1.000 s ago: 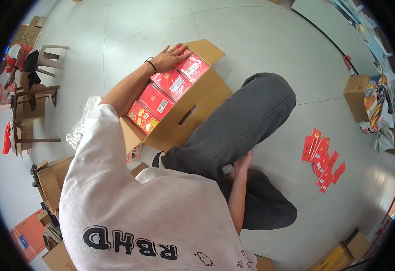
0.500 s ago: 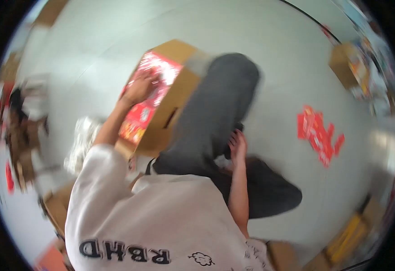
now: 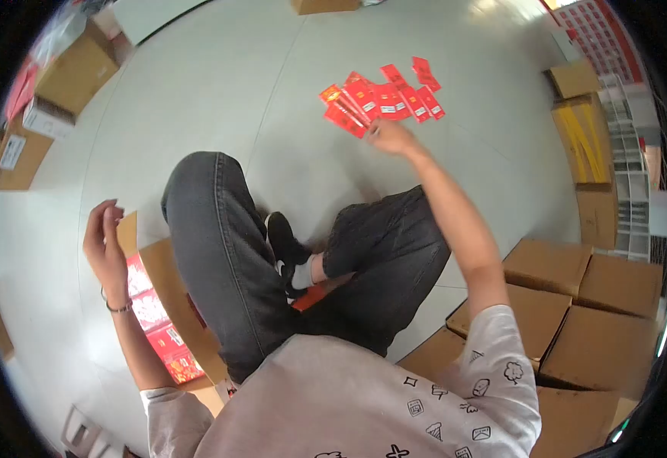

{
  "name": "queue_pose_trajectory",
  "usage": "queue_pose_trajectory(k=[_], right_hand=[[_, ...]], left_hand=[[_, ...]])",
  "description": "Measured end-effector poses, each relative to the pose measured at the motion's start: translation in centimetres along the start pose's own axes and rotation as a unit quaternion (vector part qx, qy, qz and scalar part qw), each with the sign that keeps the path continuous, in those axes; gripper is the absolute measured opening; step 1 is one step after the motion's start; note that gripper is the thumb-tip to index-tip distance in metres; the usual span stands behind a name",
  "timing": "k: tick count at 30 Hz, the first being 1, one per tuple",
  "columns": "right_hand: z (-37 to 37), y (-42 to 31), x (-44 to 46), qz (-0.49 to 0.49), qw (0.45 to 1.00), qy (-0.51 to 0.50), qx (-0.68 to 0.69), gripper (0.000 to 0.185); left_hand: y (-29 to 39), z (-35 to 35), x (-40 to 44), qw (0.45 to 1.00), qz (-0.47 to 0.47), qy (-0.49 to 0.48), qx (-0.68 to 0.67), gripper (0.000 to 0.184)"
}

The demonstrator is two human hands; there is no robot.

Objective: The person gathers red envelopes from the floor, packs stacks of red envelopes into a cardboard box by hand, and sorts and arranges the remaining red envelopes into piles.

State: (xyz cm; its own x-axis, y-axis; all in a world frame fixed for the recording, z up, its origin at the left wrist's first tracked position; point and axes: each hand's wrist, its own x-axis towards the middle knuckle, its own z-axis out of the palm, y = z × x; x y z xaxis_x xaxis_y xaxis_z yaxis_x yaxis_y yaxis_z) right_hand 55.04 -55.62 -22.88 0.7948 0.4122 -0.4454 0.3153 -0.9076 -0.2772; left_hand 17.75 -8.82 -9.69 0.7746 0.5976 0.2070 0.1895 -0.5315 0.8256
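Several red envelopes [image 3: 388,101] with gold and white print lie spread out, partly overlapping, on the floor ahead of me. My right hand [image 3: 392,138] is at their near edge, fingers curled and closed on the end of a red envelope. On the left, my left hand [image 3: 106,248] is raised over an open cardboard box [image 3: 177,294], empty, with its fingers stretched out. Shiny red packs [image 3: 167,341] fill the box; my left forearm hides part of them.
My bent legs [image 3: 230,244] lie between the box and the envelopes. Stacked cardboard boxes [image 3: 608,343] stand at the right, beside a white wire rack [image 3: 633,168]. More cartons [image 3: 78,72] are at the upper left.
My view has turned right. My left hand has lifted off the red packs in the box. My right hand has moved from beside my leg out to the red envelopes on the floor.
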Motion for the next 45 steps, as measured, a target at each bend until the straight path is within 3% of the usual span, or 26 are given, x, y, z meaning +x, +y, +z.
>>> queue_pose_trajectory(k=[4, 8, 11, 12, 15, 17, 18, 20, 23, 25, 27, 28, 30, 32, 37, 39, 40, 43, 45], right_hand=[[-9.7, 8.9, -0.6, 0.003, 0.990, 0.115, 0.081, 0.037], [-9.1, 18.4, -3.1, 0.120, 0.965, 0.233, 0.026, 0.035], [-2.3, 29.9, -2.9, 0.214, 0.975, 0.058, -0.026, 0.036], [-0.8, 30.5, -4.2, 0.268, 0.962, 0.021, -0.046, 0.036], [4.1, 34.8, -7.3, 0.331, 0.943, -0.009, -0.033, 0.043], [6.3, 36.2, -7.5, 0.361, 0.932, -0.030, -0.016, 0.044], [7.2, 37.7, -7.1, 0.382, 0.923, -0.032, -0.018, 0.045], [8.6, 40.2, -6.3, 0.415, 0.909, -0.044, -0.018, 0.047], [9.1, 44.4, -0.5, 0.446, 0.895, 0.000, -0.003, 0.053], [10.0, 48.2, 3.4, 0.470, 0.875, 0.117, 0.012, 0.057], [9.3, 49.3, 9.0, 0.495, 0.848, 0.179, 0.058, 0.059], [9.7, 51.1, 12.2, 0.446, 0.863, 0.235, 0.039, 0.061], [9.5, 53.6, 18.5, 0.338, 0.883, 0.323, 0.030, 0.065], [6.8, 53.2, 25.5, 0.265, 0.884, 0.379, 0.068, 0.070], [-2.1, 49.5, 39.5, 0.344, 0.870, 0.338, 0.103, 0.083], [-5.3, 46.3, 43.0, 0.398, 0.873, 0.239, 0.148, 0.091], [-0.9, 54.6, 48.1, 0.311, 0.911, 0.236, 0.131, 0.093], [0.8, 46.0, 47.7, 0.387, 0.890, 0.222, 0.097, 0.089], [1.2, 44.3, 46.8, 0.358, 0.909, 0.204, 0.070, 0.087]], left_hand=[[-0.3, 7.3, 6.1, 0.989, 0.018, -0.143, -0.019, 0.023], [-1.3, 15.3, 11.6, 0.966, 0.022, -0.257, -0.007, 0.021], [-6.0, 22.4, 13.8, 0.954, 0.023, -0.293, 0.061, 0.021], [-8.9, 25.0, 13.6, 0.949, 0.029, -0.305, 0.075, 0.023], [-14.1, 32.6, 11.7, 0.931, -0.024, -0.347, 0.114, 0.036], [-13.8, 36.6, 9.5, 0.924, 0.023, -0.334, 0.187, 0.045], [-14.5, 38.9, 9.4, 0.907, 0.002, -0.374, 0.192, 0.064], [-14.6, 43.7, 9.2, 0.887, 0.035, -0.396, 0.233, 0.074], [-12.6, 52.2, 11.6, 0.852, 0.087, -0.439, 0.272, 0.108], [-12.0, 59.7, 14.4, 0.842, 0.151, -0.424, 0.296, 0.119], [-11.4, 67.9, 17.8, 0.853, 0.194, -0.414, 0.251, 0.121], [-11.1, 71.5, 19.1, 0.879, 0.157, -0.420, 0.162, 0.121], [-11.5, 76.1, 19.2, 0.879, 0.225, -0.366, 0.206, 0.108], [-11.9, 77.5, 19.3, 0.873, 0.257, -0.340, 0.239, 0.095], [-12.0, 77.9, 20.1, 0.865, 0.258, -0.350, 0.252, 0.098], [-12.1, 78.0, 20.4, 0.867, 0.233, -0.368, 0.241, 0.095], [-12.1, 78.0, 20.4, 0.865, 0.227, -0.377, 0.242, 0.097], [-11.9, 77.7, 20.9, 0.859, 0.208, -0.396, 0.248, 0.104], [-11.3, 77.5, 21.2, 0.866, 0.204, -0.387, 0.243, 0.103]])
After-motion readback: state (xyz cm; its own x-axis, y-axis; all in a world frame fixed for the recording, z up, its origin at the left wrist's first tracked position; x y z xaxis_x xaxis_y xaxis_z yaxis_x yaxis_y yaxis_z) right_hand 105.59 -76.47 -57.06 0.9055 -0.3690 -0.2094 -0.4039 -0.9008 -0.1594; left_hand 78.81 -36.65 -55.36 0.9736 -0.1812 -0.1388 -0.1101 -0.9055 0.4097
